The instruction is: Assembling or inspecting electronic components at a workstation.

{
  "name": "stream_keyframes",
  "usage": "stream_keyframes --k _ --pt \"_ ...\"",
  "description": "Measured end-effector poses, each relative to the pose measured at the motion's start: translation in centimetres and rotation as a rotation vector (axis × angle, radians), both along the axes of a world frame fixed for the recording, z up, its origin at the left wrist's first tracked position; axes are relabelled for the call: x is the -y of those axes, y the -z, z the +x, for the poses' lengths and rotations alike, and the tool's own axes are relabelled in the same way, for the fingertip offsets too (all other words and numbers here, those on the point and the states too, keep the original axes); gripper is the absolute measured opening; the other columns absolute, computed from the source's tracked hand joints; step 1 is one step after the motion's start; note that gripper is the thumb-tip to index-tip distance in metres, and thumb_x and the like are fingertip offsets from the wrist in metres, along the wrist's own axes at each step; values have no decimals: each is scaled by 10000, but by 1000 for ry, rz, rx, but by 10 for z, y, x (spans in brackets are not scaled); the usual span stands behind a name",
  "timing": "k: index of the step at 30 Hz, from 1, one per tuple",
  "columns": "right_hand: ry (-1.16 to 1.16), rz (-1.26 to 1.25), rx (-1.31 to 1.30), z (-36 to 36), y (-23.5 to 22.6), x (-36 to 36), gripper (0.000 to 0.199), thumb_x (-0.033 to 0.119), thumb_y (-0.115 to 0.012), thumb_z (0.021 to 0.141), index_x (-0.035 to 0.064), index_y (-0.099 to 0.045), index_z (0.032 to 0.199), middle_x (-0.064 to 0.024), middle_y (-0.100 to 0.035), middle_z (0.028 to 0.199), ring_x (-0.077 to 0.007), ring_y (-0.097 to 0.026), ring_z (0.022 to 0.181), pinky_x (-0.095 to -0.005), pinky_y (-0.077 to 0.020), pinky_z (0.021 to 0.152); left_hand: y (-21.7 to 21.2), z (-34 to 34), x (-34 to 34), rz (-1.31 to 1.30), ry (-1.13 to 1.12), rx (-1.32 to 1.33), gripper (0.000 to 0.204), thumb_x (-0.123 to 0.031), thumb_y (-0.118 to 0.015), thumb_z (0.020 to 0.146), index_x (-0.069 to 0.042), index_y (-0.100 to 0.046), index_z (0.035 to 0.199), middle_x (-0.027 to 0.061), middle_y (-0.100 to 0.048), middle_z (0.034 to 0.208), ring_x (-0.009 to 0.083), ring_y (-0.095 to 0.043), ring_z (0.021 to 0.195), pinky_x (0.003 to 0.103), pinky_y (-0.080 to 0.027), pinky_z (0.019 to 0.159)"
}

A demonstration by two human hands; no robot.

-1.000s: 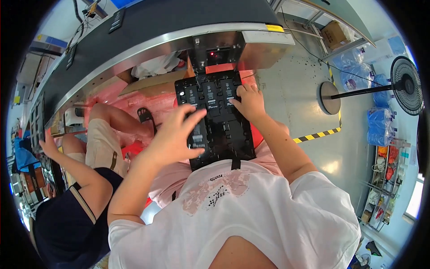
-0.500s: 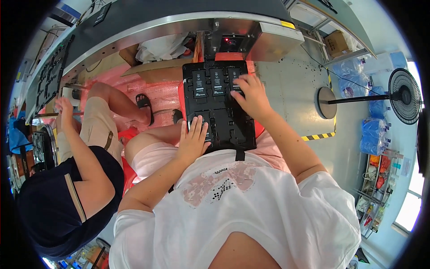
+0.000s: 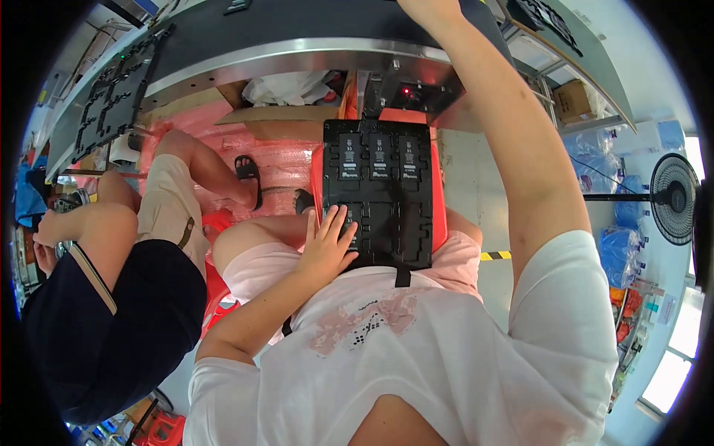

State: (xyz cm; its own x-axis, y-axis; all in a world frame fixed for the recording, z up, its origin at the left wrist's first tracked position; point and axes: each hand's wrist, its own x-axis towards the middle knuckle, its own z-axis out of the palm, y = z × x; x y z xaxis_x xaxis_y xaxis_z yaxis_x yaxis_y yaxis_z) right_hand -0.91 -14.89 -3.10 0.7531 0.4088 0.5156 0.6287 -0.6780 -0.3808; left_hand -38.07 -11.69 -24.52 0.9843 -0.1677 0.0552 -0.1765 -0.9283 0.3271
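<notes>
So the black compartment tray [image 3: 383, 197] sits flat on the person's lap. Left hand [image 3: 327, 245] rests on its near-left corner, fingers [image 3: 336, 221] spread flat. Right hand [image 3: 424, 7] reaches up over the dark counter [image 3: 297, 30], mostly out of frame, so can't tell about its fingers.

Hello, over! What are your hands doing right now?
Left hand flat on black tray in lap. Right hand up at conveyor. Nothing blocking.
</notes>
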Motion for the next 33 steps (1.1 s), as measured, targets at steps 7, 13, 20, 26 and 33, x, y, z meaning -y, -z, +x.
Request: stream_keyframes --k 7,13,20,26,33 --pt "-32 -433 -368 94 5 -7 410 345 -607 858 -42 -666 982 -231 -674 929 -351 -656 884 -424 -517 745 -130 86 -69 -329 -42 420 436 -150 -684 798 -73 -560 1209 166 -478 1301 359 -466 1190 454 -384 985" --pt "-70 130 -780 -3 -36 31 302 292 -642 849 -1 -689 906 -124 -680 819 -203 -664 699 -328 -489 526 -186 241 -177 -93 -222 736 506 -247 -738 770 -101 -586 1230 109 -504 1292 260 -463 1230 369 -388 1011" --pt "-326 112 -1297 -127 41 145 318 352 -677 842 44 -650 917 29 -572 776 -45 -500 706 -230 -418 610 -233 351 -201 -41 -79 -264 1004 -467 -788 682 -162 -256 1478 207 -269 1493 332 -252 1381 394 -231 1108" --pt "-8 -79 -1649 -232 184 230 269 307 -614 904 54 -598 816 -11 -556 696 -120 -546 669 -289 -434 588 -238 361 -140 43 -111 -248 860 -457 -788 686 -137 -428 1398 165 -422 1393 314 -408 1271 392 -351 1034" --pt "75 166 -1414 -249 208 224 308 254 -615 890 -1 -580 721 -85 -533 541 -189 -525 475 -340 -429 495 -217 228 -57 -169 -171 311 880 -438 -793 663 -93 -417 1380 191 -355 1402 369 -372 1287 433 -313 1078"
